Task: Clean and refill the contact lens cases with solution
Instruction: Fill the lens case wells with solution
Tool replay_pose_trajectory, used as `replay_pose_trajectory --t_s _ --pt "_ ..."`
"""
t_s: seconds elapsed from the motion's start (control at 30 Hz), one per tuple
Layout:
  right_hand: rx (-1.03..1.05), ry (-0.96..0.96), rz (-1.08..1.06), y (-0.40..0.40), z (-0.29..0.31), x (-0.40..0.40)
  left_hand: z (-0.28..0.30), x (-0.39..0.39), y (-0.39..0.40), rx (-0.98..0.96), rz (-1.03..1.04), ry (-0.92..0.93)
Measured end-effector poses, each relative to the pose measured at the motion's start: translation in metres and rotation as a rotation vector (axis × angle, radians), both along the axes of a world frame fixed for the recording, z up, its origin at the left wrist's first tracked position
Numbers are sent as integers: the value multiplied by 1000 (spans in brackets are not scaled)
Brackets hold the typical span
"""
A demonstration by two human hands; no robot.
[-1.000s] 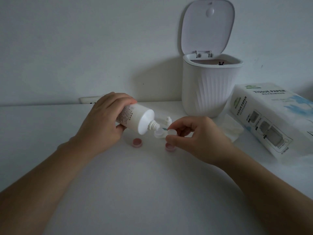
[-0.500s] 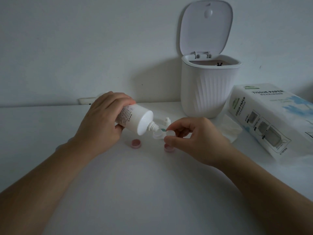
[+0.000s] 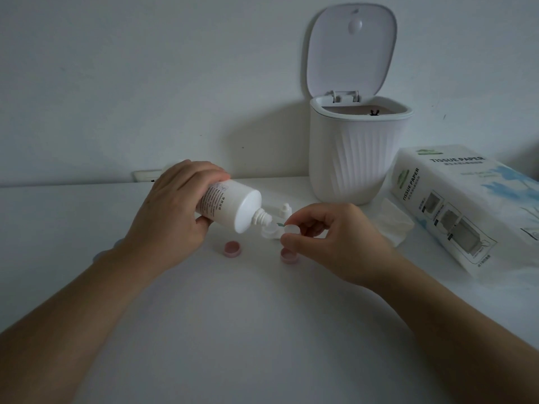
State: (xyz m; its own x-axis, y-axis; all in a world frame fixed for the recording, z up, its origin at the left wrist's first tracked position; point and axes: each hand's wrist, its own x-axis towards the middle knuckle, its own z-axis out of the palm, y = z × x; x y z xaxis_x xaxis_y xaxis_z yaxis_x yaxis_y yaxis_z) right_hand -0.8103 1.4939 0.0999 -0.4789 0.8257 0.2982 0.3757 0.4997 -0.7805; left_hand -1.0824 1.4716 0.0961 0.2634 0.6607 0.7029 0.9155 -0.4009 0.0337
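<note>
Refill step, I judge: my left hand [image 3: 172, 211] grasps the tilted white plastic solution bottle [image 3: 230, 205], nozzle over the left well of the small white lens case [image 3: 274, 230], pinched by my right hand [image 3: 329, 243] at table centre. Next: gentle squeeze, then shift to the right well. Liquid level unreadable; one pink round cap [image 3: 232, 248] lies near-left, another half-hidden under my thumb.
</note>
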Motion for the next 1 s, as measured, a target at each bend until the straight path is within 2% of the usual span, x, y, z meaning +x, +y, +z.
replay_pose_trajectory --t_s 1.0 --pt "-22 95 -28 3 -1 0 -2 -4 -1 -48 8 -145"
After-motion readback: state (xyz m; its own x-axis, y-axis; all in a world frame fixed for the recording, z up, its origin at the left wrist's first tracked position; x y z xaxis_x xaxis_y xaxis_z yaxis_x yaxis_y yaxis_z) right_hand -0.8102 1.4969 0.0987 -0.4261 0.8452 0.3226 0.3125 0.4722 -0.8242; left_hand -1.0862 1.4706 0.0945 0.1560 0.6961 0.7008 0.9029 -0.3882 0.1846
